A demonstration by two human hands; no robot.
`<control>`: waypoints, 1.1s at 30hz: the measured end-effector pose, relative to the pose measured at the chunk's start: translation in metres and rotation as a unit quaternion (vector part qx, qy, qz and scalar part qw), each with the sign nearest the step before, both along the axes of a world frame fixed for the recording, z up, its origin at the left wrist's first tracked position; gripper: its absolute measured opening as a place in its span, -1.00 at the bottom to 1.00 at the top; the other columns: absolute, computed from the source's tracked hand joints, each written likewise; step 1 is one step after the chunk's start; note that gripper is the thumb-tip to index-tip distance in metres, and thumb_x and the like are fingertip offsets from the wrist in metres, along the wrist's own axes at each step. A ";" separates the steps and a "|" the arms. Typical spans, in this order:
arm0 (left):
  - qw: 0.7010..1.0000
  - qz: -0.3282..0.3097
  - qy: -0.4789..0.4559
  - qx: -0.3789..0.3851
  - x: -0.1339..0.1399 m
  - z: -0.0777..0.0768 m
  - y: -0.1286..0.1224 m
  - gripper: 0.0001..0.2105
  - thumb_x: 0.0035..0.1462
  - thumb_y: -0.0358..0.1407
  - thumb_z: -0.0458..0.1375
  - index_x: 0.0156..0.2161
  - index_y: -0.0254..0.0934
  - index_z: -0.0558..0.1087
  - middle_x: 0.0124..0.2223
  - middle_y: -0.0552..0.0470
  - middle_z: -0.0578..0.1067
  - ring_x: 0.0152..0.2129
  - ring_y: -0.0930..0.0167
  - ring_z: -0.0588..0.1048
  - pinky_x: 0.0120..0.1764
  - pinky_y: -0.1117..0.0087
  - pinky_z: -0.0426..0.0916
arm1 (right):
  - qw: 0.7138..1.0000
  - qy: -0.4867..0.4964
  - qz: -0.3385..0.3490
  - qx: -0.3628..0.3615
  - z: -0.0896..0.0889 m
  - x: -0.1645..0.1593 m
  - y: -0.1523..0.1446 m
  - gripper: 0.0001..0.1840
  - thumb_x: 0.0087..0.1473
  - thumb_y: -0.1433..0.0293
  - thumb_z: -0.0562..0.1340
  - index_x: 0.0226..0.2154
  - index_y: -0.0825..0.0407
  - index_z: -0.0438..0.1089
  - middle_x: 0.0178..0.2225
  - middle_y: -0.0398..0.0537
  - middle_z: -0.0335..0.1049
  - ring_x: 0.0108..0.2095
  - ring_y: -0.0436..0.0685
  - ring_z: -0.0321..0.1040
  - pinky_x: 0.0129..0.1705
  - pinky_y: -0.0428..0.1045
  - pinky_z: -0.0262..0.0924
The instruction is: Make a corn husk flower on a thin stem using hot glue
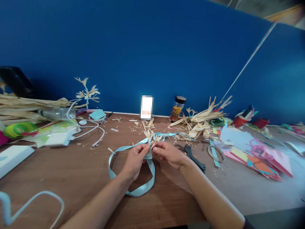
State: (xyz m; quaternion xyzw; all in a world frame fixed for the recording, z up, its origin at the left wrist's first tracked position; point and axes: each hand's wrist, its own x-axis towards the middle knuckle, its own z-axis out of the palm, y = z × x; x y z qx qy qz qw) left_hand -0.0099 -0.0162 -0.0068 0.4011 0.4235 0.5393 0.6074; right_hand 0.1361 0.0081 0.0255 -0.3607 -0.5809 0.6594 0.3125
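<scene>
In the middle of the desk, my left hand (pixel 135 159) pinches the stem of a pale dried-husk flower (pixel 148 134). My right hand (pixel 169 154) is closed at the base of a second husk flower (pixel 157 139), just to the right of the first. The fingertips of both hands almost meet. A light blue satin ribbon (pixel 141 190) loops on the desk under and around my left hand, and part of it shows between the hands. Beside my right wrist lies a black glue gun (pixel 193 159), partly covered by the forearm.
Husk scraps litter the desk (pixel 78 178). Behind stand a black-lidded jar (pixel 176 109), a husk bundle (pixel 202 121) and a finished-looking husk flower sprig (pixel 87 93). Coloured paper (pixel 259 163) lies at right; a white cable (pixel 97 127), adapter (pixel 58 139) and bottle (pixel 58 113) at left.
</scene>
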 end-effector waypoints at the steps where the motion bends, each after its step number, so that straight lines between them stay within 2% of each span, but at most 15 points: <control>1: 1.000 0.002 -0.002 0.003 0.000 0.000 0.000 -0.77 -0.09 -0.16 0.15 -0.43 -0.33 0.40 -0.55 0.14 0.30 -0.66 0.62 0.16 -0.63 0.61 0.04 | 1.000 0.019 0.014 -0.007 -0.001 0.001 0.002 -0.78 -0.10 0.31 0.22 -0.35 0.08 0.36 -0.48 -0.15 0.20 -0.47 -0.08 0.11 -0.57 -0.20 -0.11; 4: 1.000 0.009 -0.009 0.007 0.000 -0.002 0.002 -0.77 -0.09 -0.17 0.16 -0.44 -0.35 0.39 -0.58 0.15 0.26 -0.68 0.63 0.11 -0.65 0.61 0.00 | 0.999 0.044 0.019 -0.010 -0.009 0.003 0.005 -0.78 -0.11 0.33 0.23 -0.33 0.07 0.36 -0.49 -0.16 0.19 -0.49 -0.09 0.10 -0.58 -0.20 -0.13; 10: 1.000 0.008 0.012 0.012 0.001 -0.006 0.003 -0.76 -0.07 -0.15 0.14 -0.46 -0.35 0.38 -0.60 0.17 0.22 -0.69 0.62 0.06 -0.65 0.60 -0.04 | 0.999 0.013 -0.027 -0.012 -0.017 0.000 0.009 -0.78 -0.19 0.31 0.28 -0.42 0.09 0.37 -0.60 -0.23 0.16 -0.61 -0.14 -0.02 -0.60 -0.19 -0.18; 18: 0.995 0.045 0.089 0.018 -0.001 -0.004 0.001 -0.72 -0.14 -0.11 0.16 -0.47 -0.34 0.42 -0.55 0.11 0.36 -0.68 0.59 0.14 -0.64 0.57 0.00 | 0.998 -0.004 -0.056 0.029 -0.022 -0.003 0.010 -0.79 -0.20 0.30 0.28 -0.48 0.11 0.39 -0.59 -0.20 0.24 -0.57 -0.10 0.08 -0.55 -0.16 -0.06; 22: 0.991 0.057 0.117 0.019 -0.003 -0.003 0.002 -0.71 -0.18 -0.10 0.19 -0.51 -0.35 0.40 -0.59 0.12 0.33 -0.69 0.57 0.16 -0.64 0.56 0.02 | 0.997 -0.001 -0.054 0.047 -0.019 -0.002 0.008 -0.82 -0.20 0.33 0.28 -0.50 0.11 0.38 -0.54 -0.18 0.27 -0.51 -0.07 0.12 -0.46 -0.14 0.01; 28: 0.992 0.049 0.114 0.013 -0.001 -0.005 0.003 -0.70 -0.19 -0.11 0.19 -0.56 -0.32 0.28 -0.68 0.22 0.17 -0.74 0.61 0.08 -0.67 0.57 -0.04 | 0.997 -0.007 -0.016 0.068 -0.017 0.002 0.008 -0.79 -0.12 0.28 0.23 -0.47 0.11 0.34 -0.53 -0.19 0.25 -0.48 -0.05 0.13 -0.40 -0.12 0.02; 31: 0.993 0.019 0.114 0.007 -0.001 -0.003 0.001 -0.71 -0.17 -0.10 0.18 -0.56 -0.31 0.27 -0.66 0.22 0.17 -0.74 0.61 0.09 -0.68 0.58 -0.01 | 0.994 -0.042 0.028 0.093 -0.017 0.007 0.012 -0.77 -0.06 0.26 0.18 -0.46 0.12 0.33 -0.55 -0.22 0.21 -0.51 -0.07 0.09 -0.40 -0.12 0.00; 33: 0.993 -0.024 0.119 -0.003 -0.003 0.001 0.000 -0.72 -0.14 -0.10 0.15 -0.52 -0.31 0.31 -0.64 0.20 0.21 -0.73 0.61 0.11 -0.67 0.58 0.01 | 0.989 -0.070 0.056 0.117 -0.017 0.010 0.014 -0.75 -0.04 0.25 0.15 -0.47 0.13 0.32 -0.56 -0.22 0.18 -0.52 -0.07 0.06 -0.41 -0.12 -0.01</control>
